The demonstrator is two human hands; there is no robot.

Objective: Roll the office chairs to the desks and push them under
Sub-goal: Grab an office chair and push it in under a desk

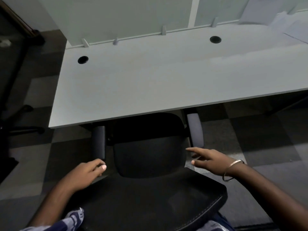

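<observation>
Office chair (148,157): seat partly under table (150,80) front edge | left hand (85,175), right hand (211,160) open, gripping nothing | final push remains.

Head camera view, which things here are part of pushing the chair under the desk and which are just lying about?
Part of the job:
- black office chair, seat front already under the desk edge
- grey desk
- left hand and right hand, near the chair's backrest

Just lying about:
- papers at the desk's far right
- desk divider panel
- another chair's base on the floor, left
</observation>
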